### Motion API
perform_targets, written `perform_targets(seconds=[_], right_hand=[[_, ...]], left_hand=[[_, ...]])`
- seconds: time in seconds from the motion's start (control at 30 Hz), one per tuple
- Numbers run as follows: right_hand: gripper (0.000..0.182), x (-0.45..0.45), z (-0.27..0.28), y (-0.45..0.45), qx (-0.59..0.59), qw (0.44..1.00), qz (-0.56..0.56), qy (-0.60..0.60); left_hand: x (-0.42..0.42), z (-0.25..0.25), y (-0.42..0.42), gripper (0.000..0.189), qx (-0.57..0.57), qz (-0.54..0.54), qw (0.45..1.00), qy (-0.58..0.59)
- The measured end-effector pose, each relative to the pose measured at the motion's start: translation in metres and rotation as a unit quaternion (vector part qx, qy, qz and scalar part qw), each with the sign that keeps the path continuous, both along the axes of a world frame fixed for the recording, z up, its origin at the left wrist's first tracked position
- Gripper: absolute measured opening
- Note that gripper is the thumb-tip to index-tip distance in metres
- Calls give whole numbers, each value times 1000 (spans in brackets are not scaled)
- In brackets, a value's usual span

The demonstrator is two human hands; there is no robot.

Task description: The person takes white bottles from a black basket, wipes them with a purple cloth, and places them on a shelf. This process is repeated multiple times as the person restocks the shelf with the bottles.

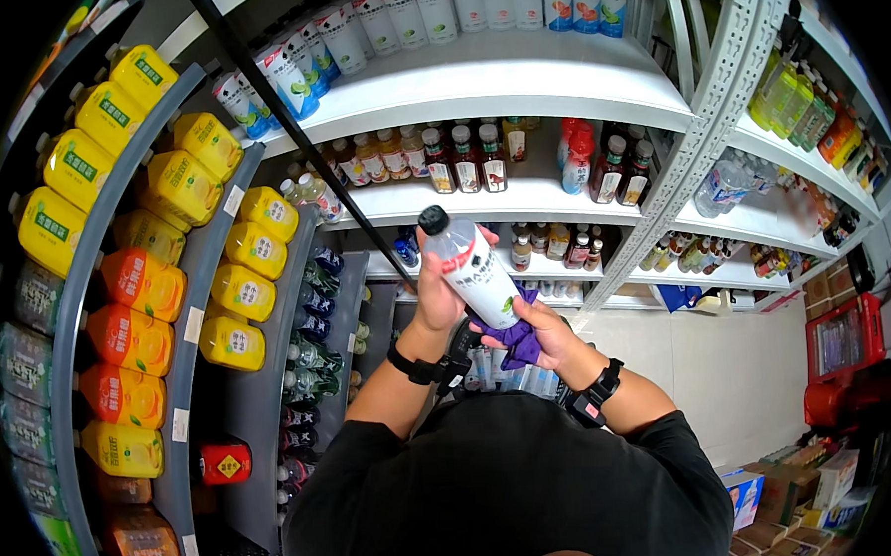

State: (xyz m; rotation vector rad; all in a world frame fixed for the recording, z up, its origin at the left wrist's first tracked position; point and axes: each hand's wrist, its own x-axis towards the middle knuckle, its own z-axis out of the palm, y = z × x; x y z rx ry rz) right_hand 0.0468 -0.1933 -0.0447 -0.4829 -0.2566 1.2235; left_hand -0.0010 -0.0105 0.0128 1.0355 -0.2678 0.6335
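A plastic drink bottle (pixel 483 276) with a black cap and a white label is held tilted in front of my chest. My left hand (pixel 442 289) grips it near the neck, below the cap. At the bottle's base, my right hand (pixel 541 330) holds a crumpled purple cloth (pixel 521 343) against it, with the thumb on the label. Both wrists wear black straps with small devices. Partly hidden below my hands are several clear bottles with pale labels (pixel 539 382), close to my body.
White metal shelves (pixel 481 75) ahead carry rows of bottles with similar labels (pixel 434 14) on top and dark juice bottles (pixel 463 158) below. Grey shelves (pixel 243 428) at left hold yellow and orange jugs (pixel 131 344). A black pole (pixel 297 135) slants before them. Cardboard boxes (pixel 779 491) stand at lower right.
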Motion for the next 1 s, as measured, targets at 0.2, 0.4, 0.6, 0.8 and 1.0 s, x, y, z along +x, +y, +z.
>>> perform_targets(seconds=[0.2, 0.4, 0.6, 0.8, 1.0], right_hand=[[53, -6, -11, 8, -129, 982, -123, -62], [38, 2, 9, 24, -181, 970, -119, -113], [30, 19, -9, 11, -200, 955, -201, -87], [35, 15, -44, 11, -179, 950, -249, 60], [39, 10, -60, 23, -148, 941, -275, 132]], left_hand=[[-35, -5, -4, 77, 167, 162, 964, 130], [-19, 5, 18, 64, 85, 222, 961, 138], [48, 118, 132, 64, 192, 210, 958, 35], [143, 210, 247, 69, 300, 232, 920, 104], [208, 209, 298, 70, 376, 285, 862, 184]])
